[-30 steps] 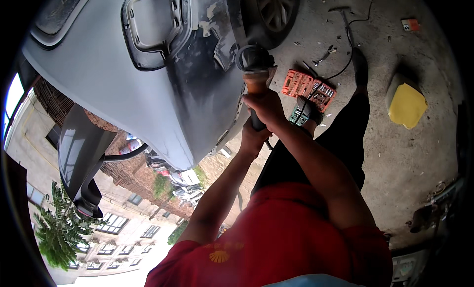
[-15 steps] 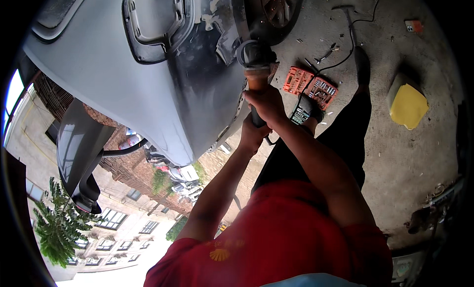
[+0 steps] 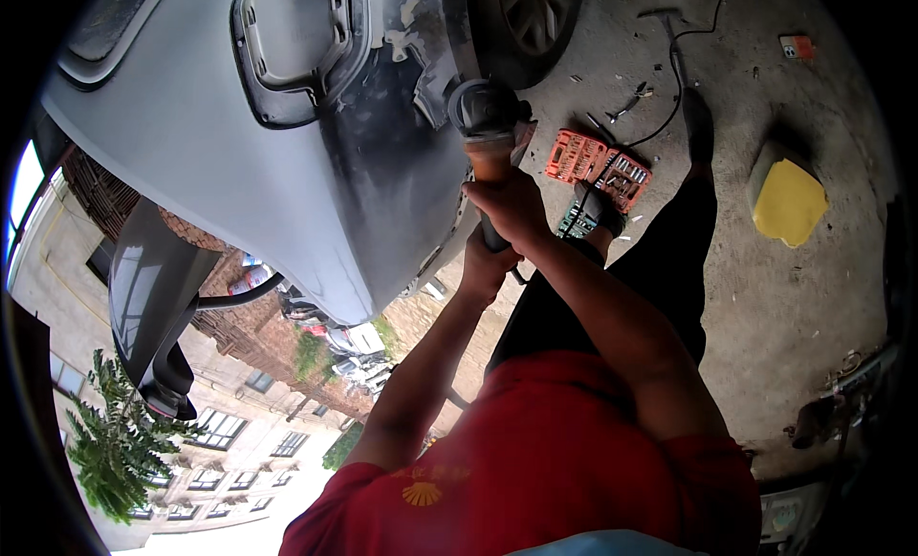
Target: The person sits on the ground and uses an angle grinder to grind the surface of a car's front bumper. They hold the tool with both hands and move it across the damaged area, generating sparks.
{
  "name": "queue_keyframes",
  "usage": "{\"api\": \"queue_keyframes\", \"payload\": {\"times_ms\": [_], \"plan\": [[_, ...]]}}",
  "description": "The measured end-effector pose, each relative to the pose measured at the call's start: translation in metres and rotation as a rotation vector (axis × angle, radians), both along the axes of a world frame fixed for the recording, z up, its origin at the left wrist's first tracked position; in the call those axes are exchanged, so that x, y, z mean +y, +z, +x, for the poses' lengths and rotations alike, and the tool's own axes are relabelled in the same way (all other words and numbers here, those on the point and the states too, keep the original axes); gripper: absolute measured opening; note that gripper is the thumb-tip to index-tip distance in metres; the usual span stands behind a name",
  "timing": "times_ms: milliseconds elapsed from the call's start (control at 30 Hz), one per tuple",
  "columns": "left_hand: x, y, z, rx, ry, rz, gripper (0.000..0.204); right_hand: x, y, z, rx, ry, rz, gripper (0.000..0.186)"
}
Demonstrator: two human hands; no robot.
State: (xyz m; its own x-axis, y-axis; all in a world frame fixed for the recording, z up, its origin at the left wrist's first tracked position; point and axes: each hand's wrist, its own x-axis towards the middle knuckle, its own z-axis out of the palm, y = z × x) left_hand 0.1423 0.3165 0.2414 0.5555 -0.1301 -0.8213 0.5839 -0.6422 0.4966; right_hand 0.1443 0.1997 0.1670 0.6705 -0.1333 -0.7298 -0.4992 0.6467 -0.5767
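Note:
Both hands are wrapped around an angle grinder point(image 3: 490, 162) with an orange body, a black rear handle and a dark round guard. My right hand point(image 3: 512, 210) closes round the orange body, nearer the guard. Lower down, my left hand point(image 3: 486, 267) grips the black rear end by the cord. The guarded head lies at the edge of a grey car body panel point(image 3: 382, 202), beside patches of scraped and peeling paint. The disc's contact with the panel is hidden by the guard.
A car wheel point(image 3: 537, 21) is beyond the grinder. On the concrete floor lie an orange socket set case point(image 3: 577, 156), a hammer point(image 3: 660, 17), a black cord point(image 3: 677, 68) and loose tools. A yellow-topped container point(image 3: 790, 204) stands to the right. My feet flank the cord.
The grinder and both hands have shifted slightly left and a little down in the picture. Orange sparks seen before in front of the wheel no longer show.

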Motion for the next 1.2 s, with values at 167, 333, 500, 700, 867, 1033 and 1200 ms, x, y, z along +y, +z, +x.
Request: {"api": "queue_keyframes", "payload": {"times_ms": [167,333,500,700,867,1033,1200], "plan": [[0.001,0.005,-0.001,0.0,-0.02,0.011,0.057,0.008,-0.001,-0.001,0.009,0.024,-0.002,0.052],[0.014,-0.002,-0.013,-0.011,0.021,-0.024,0.059,0.009,0.003,-0.009,0.035,0.035,-0.004,0.055],[0.012,0.001,-0.009,-0.013,0.028,-0.052,0.057,0.01,0.005,-0.005,0.04,0.06,-0.017,0.057],[0.025,-0.02,-0.015,0.024,-0.007,-0.062,0.064,0.007,-0.003,-0.014,0.087,0.074,-0.115,0.054],[0.02,-0.025,-0.014,0.061,0.046,-0.043,0.072,0.011,-0.011,-0.011,0.08,0.034,-0.158,0.048],[0.009,-0.021,-0.006,0.011,-0.02,-0.068,0.07,0.0,-0.014,-0.005,0.056,0.076,-0.072,0.058],[0.012,-0.017,-0.001,0.057,-0.034,0.004,0.062,0.011,-0.023,-0.006,0.034,0.059,-0.013,0.059]]}}
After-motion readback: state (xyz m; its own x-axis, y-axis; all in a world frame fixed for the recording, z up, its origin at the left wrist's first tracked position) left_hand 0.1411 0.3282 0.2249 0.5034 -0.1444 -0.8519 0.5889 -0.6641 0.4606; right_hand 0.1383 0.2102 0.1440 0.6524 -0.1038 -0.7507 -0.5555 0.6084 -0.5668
